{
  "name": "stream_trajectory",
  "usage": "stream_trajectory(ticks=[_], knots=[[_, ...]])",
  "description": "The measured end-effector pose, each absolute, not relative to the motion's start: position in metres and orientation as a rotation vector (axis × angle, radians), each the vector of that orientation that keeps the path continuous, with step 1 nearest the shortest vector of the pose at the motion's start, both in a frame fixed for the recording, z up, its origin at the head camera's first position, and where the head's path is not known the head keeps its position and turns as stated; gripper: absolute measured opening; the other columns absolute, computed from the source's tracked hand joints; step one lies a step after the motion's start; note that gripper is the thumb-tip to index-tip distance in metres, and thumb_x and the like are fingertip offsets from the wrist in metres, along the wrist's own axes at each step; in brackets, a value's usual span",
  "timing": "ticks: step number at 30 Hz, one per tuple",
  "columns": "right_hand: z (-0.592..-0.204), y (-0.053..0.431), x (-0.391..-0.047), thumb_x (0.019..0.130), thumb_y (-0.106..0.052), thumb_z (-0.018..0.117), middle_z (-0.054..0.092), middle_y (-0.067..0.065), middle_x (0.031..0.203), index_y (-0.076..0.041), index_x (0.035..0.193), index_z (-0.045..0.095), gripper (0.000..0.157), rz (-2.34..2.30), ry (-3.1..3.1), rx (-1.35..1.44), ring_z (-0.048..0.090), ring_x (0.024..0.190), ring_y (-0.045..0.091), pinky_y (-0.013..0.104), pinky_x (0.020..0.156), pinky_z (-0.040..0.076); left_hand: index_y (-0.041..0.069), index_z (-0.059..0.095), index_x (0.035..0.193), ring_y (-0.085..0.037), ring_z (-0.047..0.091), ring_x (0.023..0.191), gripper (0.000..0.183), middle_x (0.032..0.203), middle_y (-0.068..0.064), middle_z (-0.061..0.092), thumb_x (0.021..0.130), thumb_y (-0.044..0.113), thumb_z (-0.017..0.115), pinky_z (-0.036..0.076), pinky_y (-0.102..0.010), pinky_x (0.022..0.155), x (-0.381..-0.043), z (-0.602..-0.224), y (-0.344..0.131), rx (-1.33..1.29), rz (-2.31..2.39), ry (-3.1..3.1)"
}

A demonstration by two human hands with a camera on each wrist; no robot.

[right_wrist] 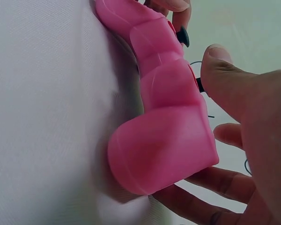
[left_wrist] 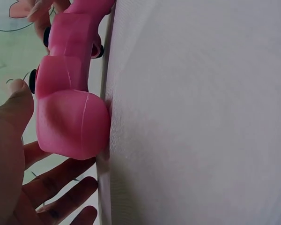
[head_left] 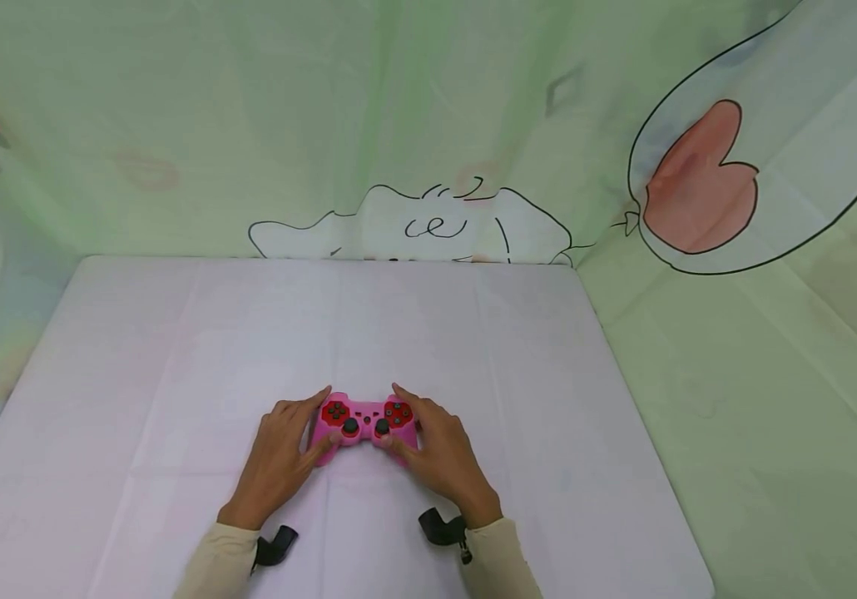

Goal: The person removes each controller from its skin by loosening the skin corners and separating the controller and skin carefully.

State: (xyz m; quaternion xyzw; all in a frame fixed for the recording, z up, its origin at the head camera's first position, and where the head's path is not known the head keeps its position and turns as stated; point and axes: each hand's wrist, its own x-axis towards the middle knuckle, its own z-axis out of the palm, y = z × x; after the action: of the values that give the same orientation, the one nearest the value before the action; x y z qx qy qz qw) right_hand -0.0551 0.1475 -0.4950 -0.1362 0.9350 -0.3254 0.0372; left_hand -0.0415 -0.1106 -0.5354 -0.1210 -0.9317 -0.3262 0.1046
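A pink game controller (head_left: 366, 412) with red button areas and two black thumbsticks lies face up low over the white table, its front edge toward the person. My left hand (head_left: 279, 453) grips its left handle, thumb by the left stick and index finger at the top corner. On the other side my right hand (head_left: 446, 449) holds the right handle the same way, thumb at the right stick. In the left wrist view the controller's rounded handle (left_wrist: 72, 124) is right at the tabletop, with fingers spread behind it. The right wrist view shows the other handle (right_wrist: 164, 147) with fingers beneath its far side.
The white-covered table (head_left: 369, 324) has rounded corners and a fold line down its middle. Green printed cloth (head_left: 249, 108) hangs behind it and at the right, with a drawn balloon bearing a red heart (head_left: 701, 179). Black wrist camera mounts (head_left: 276, 547) sit by both sleeves.
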Motion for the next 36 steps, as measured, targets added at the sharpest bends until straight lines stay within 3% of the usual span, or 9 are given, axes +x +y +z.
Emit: stream_trajectory(ticks=[4,8,15,27,36], knots=[[-0.498,0.148,-0.057,0.091,-0.046,0.083,0.069,-0.002,0.135,-0.027,0.159,0.051,0.077,-1.037,2.851,-0.434,0.064,0.105,0.017,0.041,0.095,0.056,0.017,0.056,0.155,-0.027,0.061,0.116,0.072,0.127,-0.010,0.075,0.092,0.039,0.083,0.049,-0.047,0.090,-0.042,-0.537,-0.110,-0.353,-0.981,-2.746],[-0.500,0.149,-0.059,0.091,-0.038,0.085,0.070,-0.003,0.124,-0.022,0.156,0.055,0.073,-1.055,2.842,-0.447,0.062,0.098,0.016,0.029,0.084,0.054,0.018,0.057,0.154,-0.026,0.061,0.115,0.070,0.128,-0.009,0.075,0.093,0.038,0.083,0.051,-0.048,0.092,-0.042,-0.538,-0.109,-0.351,-1.015,-2.734],[-0.501,0.150,-0.062,0.092,-0.021,0.085,0.070,0.001,0.123,-0.021,0.153,0.058,0.067,-1.124,2.801,-0.419,0.060,0.096,0.013,0.027,0.083,0.053,0.018,0.060,0.152,-0.027,0.061,0.116,0.067,0.130,-0.008,0.074,0.092,0.030,0.085,0.053,-0.049,0.093,-0.044,-0.538,-0.109,-0.350,-1.057,-2.708],[-0.511,0.153,-0.066,0.091,-0.025,0.085,0.067,0.002,0.137,-0.025,0.153,0.057,0.068,-1.264,2.691,-0.241,0.061,0.092,0.012,0.022,0.069,0.049,0.014,0.059,0.152,-0.029,0.062,0.119,0.066,0.135,-0.010,0.072,0.092,0.023,0.085,0.053,-0.054,0.103,-0.044,-0.535,-0.108,-0.290,-1.136,-2.725],[-0.516,0.153,-0.065,0.091,-0.025,0.086,0.067,0.001,0.129,-0.025,0.149,0.062,0.063,-1.331,2.682,-0.208,0.059,0.087,0.013,0.021,0.064,0.047,0.014,0.061,0.151,-0.026,0.063,0.116,0.066,0.138,-0.009,0.072,0.091,0.023,0.086,0.055,-0.050,0.102,-0.045,-0.535,-0.108,-0.279,-1.164,-2.723]])
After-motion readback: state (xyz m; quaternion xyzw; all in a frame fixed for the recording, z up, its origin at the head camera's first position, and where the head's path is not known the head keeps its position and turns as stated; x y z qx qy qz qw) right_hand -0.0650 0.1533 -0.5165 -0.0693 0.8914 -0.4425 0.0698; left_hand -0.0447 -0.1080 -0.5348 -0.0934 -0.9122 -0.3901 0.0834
